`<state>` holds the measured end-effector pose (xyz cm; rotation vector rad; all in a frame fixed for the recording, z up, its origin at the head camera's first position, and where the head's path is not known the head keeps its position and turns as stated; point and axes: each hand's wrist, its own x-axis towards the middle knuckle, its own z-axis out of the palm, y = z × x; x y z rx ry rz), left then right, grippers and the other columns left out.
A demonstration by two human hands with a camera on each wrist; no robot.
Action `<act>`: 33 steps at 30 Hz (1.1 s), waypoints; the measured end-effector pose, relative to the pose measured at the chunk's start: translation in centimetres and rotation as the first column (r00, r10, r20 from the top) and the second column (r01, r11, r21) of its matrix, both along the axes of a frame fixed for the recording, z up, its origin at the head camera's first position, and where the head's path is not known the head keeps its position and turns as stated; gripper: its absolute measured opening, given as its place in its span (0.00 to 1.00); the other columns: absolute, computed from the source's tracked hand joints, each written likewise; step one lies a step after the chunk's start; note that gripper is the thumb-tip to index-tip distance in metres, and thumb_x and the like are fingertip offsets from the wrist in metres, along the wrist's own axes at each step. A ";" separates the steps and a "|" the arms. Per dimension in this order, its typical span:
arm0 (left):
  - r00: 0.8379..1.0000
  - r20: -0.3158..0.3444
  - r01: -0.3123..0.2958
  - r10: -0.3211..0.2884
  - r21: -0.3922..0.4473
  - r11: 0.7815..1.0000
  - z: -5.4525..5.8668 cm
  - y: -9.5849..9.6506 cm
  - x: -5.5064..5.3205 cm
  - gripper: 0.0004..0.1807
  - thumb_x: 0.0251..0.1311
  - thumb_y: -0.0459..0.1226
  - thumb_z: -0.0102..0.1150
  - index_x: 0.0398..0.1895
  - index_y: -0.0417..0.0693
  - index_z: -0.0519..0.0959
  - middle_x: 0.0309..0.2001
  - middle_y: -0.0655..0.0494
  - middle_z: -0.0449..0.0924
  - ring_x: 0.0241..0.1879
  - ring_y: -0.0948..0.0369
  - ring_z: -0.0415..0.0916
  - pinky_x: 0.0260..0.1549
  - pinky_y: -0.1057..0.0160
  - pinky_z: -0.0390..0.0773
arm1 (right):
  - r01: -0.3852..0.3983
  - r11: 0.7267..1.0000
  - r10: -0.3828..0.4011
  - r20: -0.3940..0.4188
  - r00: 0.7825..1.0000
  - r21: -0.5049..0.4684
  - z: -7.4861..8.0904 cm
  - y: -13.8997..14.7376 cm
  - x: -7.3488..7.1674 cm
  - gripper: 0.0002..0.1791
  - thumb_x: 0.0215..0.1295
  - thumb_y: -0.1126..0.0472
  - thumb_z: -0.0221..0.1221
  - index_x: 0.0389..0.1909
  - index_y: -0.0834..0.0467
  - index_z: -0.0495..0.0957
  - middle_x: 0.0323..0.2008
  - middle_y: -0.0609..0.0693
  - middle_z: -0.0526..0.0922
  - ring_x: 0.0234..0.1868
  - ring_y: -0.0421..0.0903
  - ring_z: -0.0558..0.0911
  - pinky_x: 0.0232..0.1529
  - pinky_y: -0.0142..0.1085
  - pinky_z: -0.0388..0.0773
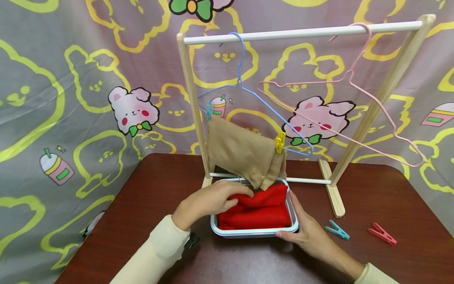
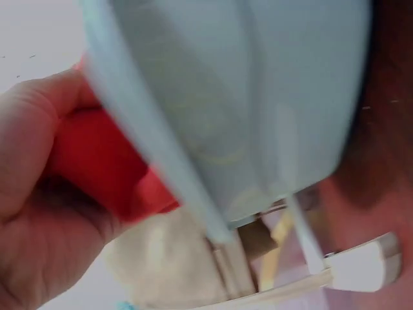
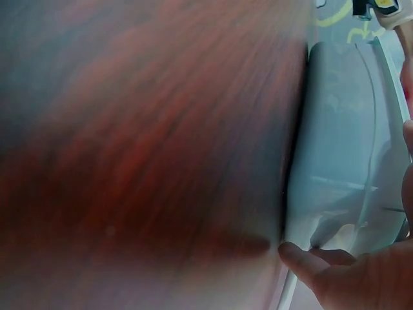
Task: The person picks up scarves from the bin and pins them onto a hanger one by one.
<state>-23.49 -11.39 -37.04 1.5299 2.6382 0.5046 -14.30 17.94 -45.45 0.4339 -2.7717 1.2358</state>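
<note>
A light blue plastic basin [image 1: 248, 232] stands on the table with folded red cloth [image 1: 262, 217] inside. My left hand [image 1: 216, 197] reaches over its left side and grips the red cloth, thumb and fingers curled round a fold; that hold also shows in the left wrist view, the cloth [image 2: 97, 161] bunched beside the basin's wall [image 2: 213, 97]. My right hand [image 1: 308, 232] holds the basin's right side, thumb at the front corner and fingers along the rim. In the right wrist view, the thumb of the right hand [image 3: 361, 278] lies against the basin's wall [image 3: 335, 142].
Behind the basin, a wooden rack [image 1: 191, 98] carries a blue hanger [image 1: 262, 98] and a pink hanger [image 1: 383, 110]. A tan cloth [image 1: 241, 146] hangs from the blue one by teal [image 1: 209, 111] and yellow clothespins [image 1: 280, 143]. Teal [image 1: 337, 230] and red clothespins [image 1: 382, 233] lie at right.
</note>
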 end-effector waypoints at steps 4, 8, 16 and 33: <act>0.999 0.029 -0.015 0.014 0.040 0.999 1.6 -0.4 0.7 0.22 0.68 0.27 0.57 0.61 0.54 0.83 0.57 0.61 0.86 0.56 0.63 0.82 0.61 0.61 0.81 | 0.004 1.000 -0.004 -0.014 1.000 -0.001 0.0 0.0 0.1 0.67 0.55 0.47 0.78 0.84 0.62 0.43 0.75 0.71 0.66 0.71 0.65 0.73 0.66 0.30 0.71; 1.000 0.026 -0.016 0.013 0.110 0.994 2.7 -0.9 1.0 0.21 0.69 0.28 0.58 0.62 0.53 0.83 0.58 0.61 0.86 0.59 0.63 0.82 0.63 0.59 0.81 | -0.012 0.999 0.010 -0.043 0.999 -0.039 -0.2 -0.1 0.2 0.67 0.55 0.48 0.78 0.85 0.57 0.43 0.74 0.67 0.69 0.69 0.60 0.76 0.64 0.18 0.64; 0.996 0.065 -0.075 0.056 0.320 0.944 3.6 -1.3 0.8 0.18 0.66 0.28 0.63 0.56 0.51 0.86 0.52 0.60 0.89 0.51 0.64 0.85 0.54 0.63 0.84 | -0.014 0.998 0.012 -0.038 0.999 -0.057 -0.4 -0.1 0.5 0.56 0.55 0.48 0.79 0.79 0.53 0.56 0.59 0.54 0.81 0.53 0.38 0.80 0.55 0.32 0.79; 0.995 0.062 -0.097 0.076 0.672 0.734 7.3 -1.3 1.9 0.16 0.63 0.22 0.62 0.50 0.44 0.88 0.46 0.53 0.90 0.46 0.62 0.84 0.46 0.69 0.83 | -0.026 0.997 0.028 0.023 0.999 -0.071 0.1 0.1 0.2 0.65 0.56 0.46 0.78 0.86 0.46 0.44 0.72 0.62 0.72 0.64 0.56 0.78 0.62 0.38 0.78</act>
